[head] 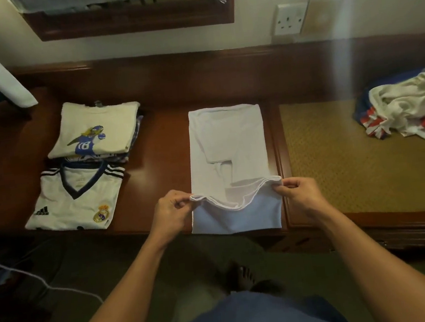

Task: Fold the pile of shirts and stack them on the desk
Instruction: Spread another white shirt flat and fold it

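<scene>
A white shirt (pixel 230 143) lies lengthwise in the middle of the desk (pixel 162 140), its sides and sleeves already turned in to make a narrow strip. The left hand (pixel 171 213) and right hand (pixel 299 195) each pinch a corner of the near hem with curled fingers (pixel 180 204), lifting it slightly off the wood. Holding both corners likely keeps the edge straight so the bottom can be carried toward the collar in one even fold.

Far left sits a stack of folded shirts (pixel 95 131) topped by a cartoon print, and a folded Real Madrid jersey (pixel 79 198) lies just in front of it. At the right, the unfolded pile (pixel 407 103) rests on a woven mat (pixel 337 160). Nothing lies across the strip where the fold would land.
</scene>
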`<move>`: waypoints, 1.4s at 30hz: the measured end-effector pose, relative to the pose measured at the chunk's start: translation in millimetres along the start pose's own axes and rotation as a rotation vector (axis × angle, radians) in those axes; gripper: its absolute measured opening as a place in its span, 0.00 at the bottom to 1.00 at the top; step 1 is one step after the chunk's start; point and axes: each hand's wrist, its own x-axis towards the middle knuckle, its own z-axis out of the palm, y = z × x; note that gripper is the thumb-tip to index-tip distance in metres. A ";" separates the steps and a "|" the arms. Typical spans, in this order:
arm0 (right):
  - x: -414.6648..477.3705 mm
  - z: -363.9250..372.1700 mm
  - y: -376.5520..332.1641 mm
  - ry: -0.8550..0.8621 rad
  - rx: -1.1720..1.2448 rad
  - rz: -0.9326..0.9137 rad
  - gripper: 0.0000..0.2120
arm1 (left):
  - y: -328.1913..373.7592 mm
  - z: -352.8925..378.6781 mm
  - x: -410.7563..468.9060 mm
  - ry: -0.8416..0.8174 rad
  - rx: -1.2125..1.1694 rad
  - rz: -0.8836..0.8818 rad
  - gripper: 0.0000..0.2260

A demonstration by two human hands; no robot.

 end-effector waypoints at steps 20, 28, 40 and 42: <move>182.4 34.6 34.7 0.103 -0.317 0.198 0.09 | -64.0 46.4 183.4 -0.083 0.018 -0.329 0.04; 187.2 24.3 20.3 0.006 -0.047 0.198 0.02 | -58.8 43.8 191.3 -0.135 -0.231 -0.382 0.04; 209.7 28.2 56.7 0.191 -0.236 0.174 0.10 | -70.1 57.0 204.2 -0.055 -0.216 -0.283 0.06; 208.5 28.0 59.6 0.204 -0.246 0.156 0.09 | -72.5 57.2 207.1 -0.053 -0.222 -0.310 0.04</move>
